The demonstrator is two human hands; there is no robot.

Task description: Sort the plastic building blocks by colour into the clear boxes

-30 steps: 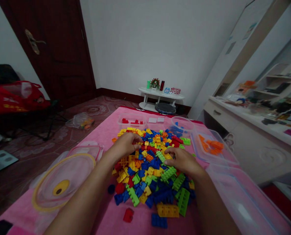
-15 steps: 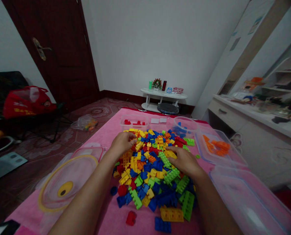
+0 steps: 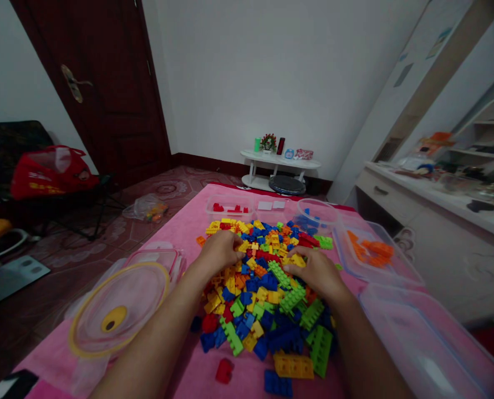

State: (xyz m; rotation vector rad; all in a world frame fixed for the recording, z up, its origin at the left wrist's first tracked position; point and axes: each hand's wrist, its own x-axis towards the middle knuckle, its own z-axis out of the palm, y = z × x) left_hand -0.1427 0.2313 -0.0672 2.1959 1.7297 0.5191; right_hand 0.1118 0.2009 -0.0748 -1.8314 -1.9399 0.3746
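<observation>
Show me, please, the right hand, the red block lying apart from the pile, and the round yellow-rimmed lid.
Right hand (image 3: 316, 271): head view, on its back.
Red block (image 3: 224, 371): head view, on its body.
Round yellow-rimmed lid (image 3: 132, 299): head view, on its clear panel.

Left hand (image 3: 220, 252) and right hand (image 3: 316, 272) reach forward, turned in toward each other but apart.
The bare left forearm (image 3: 159, 327) slants up from the lower left, and its fingers curl inward with the thumb close beneath. The bare right forearm (image 3: 361, 332) rises from the lower right, leaning inward; its fingers bend, with a gap between forefinger and thumb. Both backs face upward and outward. How firmly either grips cannot be told.
</observation>
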